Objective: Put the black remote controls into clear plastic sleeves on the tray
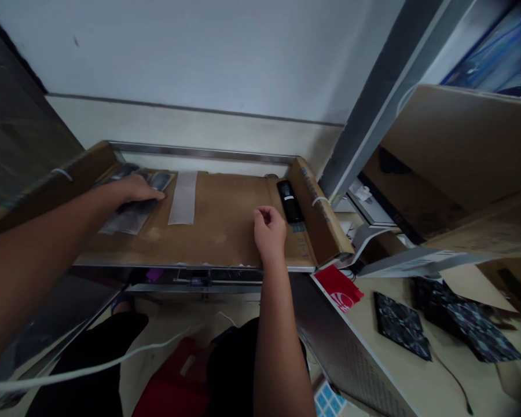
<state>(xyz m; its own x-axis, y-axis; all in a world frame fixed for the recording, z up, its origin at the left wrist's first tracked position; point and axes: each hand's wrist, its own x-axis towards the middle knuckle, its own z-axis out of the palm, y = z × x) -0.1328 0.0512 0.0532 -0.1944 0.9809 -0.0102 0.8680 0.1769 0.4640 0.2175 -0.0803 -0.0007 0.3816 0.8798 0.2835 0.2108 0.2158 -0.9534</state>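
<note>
At the left end of the cardboard-lined shelf, my left hand (139, 190) reaches over several dark devices in clear plastic bags (161, 180). The thumb shows on the right side, and the fingers curl down around a bagged dark device (132, 207); their tips are hidden. A flat, empty-looking translucent bag (183, 198) lies to the right of that pile. My right hand (271, 233) hovers or rests at the shelf's front right, fingers curled in with nothing visible in them. Just beyond it lies a black handheld device (289, 201) with a white label.
Folded cardboard walls (319, 211) edge the shelf (226, 246). On the right are a large open carton (473, 156), a red cloth-like piece (339, 288) and dark patterned packets (402, 324) on a bench. A white cable (91, 365) crosses below, near a red stool (173, 382).
</note>
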